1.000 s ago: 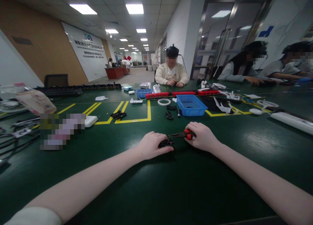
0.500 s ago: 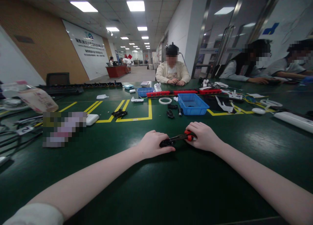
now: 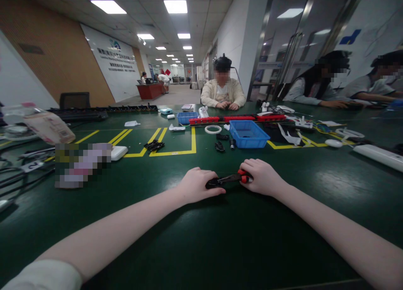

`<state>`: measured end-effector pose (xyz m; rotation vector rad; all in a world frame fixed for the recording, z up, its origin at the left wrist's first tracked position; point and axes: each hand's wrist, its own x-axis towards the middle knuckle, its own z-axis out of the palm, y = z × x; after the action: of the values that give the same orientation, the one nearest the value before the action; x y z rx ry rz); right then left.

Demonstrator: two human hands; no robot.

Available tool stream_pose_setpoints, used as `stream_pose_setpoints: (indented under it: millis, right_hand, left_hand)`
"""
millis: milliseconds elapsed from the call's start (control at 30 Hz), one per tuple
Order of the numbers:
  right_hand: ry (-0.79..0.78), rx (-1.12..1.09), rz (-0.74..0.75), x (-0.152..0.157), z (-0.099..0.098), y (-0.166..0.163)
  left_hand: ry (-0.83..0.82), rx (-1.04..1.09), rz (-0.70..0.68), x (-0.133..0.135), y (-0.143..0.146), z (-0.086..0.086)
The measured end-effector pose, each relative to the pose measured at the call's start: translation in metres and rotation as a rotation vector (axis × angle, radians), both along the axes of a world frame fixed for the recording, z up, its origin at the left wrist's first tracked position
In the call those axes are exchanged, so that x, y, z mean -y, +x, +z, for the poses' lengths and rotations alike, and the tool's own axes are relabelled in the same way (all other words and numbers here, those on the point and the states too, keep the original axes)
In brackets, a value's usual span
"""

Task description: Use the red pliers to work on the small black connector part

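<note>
My right hand (image 3: 262, 176) is closed around the red-and-black handles of a pair of needle-nose pliers (image 3: 231, 178). The jaws point left and reach a small black part (image 3: 212, 183), which my left hand (image 3: 199, 186) grips between thumb and fingers. Whether the jaws are clamped on the part or only touch it, I cannot tell. Both hands are just above the dark green table (image 3: 220, 239). Beyond them lie black pieces (image 3: 219, 146) and a short black cylinder (image 3: 232, 144), beside a blue bin (image 3: 248, 134).
Another bunch of black pieces (image 3: 154, 145) lies on yellow tape lines at the left. A white tape ring (image 3: 213, 129), red strips (image 3: 239, 119) and a smaller blue bin (image 3: 187, 118) are farther back. A bottle (image 3: 50, 124) and cables stand left; a person (image 3: 222, 88) sits opposite.
The pliers' jaws sit slightly differently at the black part, and my right hand has shifted a little down and right. My left hand stays nearly still.
</note>
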<state>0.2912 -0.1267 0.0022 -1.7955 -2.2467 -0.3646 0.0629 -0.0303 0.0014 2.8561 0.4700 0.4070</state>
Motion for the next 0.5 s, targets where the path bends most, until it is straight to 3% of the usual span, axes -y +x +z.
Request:
stream_pose_setpoints:
  millis: [500]
  right_hand:
    - [-0.037,-0.037,-0.035,-0.0011,-0.0015,-0.0011]
  left_hand:
    - [0.013,-0.025,0.039,0.0013,0.0005,0.0009]
